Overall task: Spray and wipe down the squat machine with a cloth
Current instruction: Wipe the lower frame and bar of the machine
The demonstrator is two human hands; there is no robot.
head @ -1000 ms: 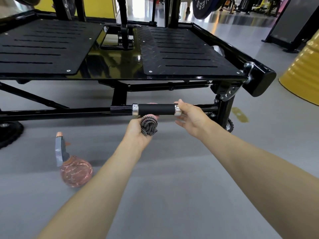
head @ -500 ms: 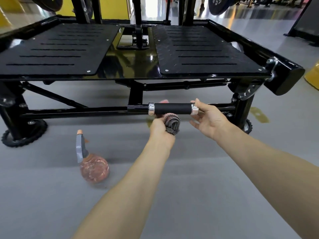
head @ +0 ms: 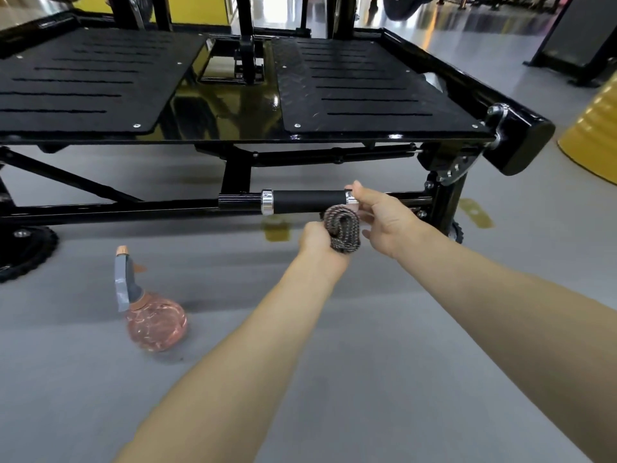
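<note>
- At the left hand (head: 315,237), the fingers are curled round a bunched, dark speckled cloth (head: 344,228); the grip is closed and holds the cloth just below the right end of the handle (head: 307,201); whether cloth and handle touch cannot be told
- Immediately right of that grip, the right hand (head: 387,215) pinches the handle at its chrome end ring (head: 350,197), thumb on top, fingers curled beneath; the two hands lie just beside one another
- Left of both grips, the handle's black sleeve runs to a second chrome ring (head: 267,202) and joins the lower bar of the squat machine (head: 367,142)
- Above and beyond the grips, the machine's two black foot plates (head: 83,85) lie flat, side by side
- Well left of the grips and nearer the person, a spray bottle (head: 150,315) with a round pink body and grey trigger stands on the grey floor (head: 400,379), apart from both hands
- Far right of the grips, a yellow ribbed drum (head: 594,138) stands on the floor
</note>
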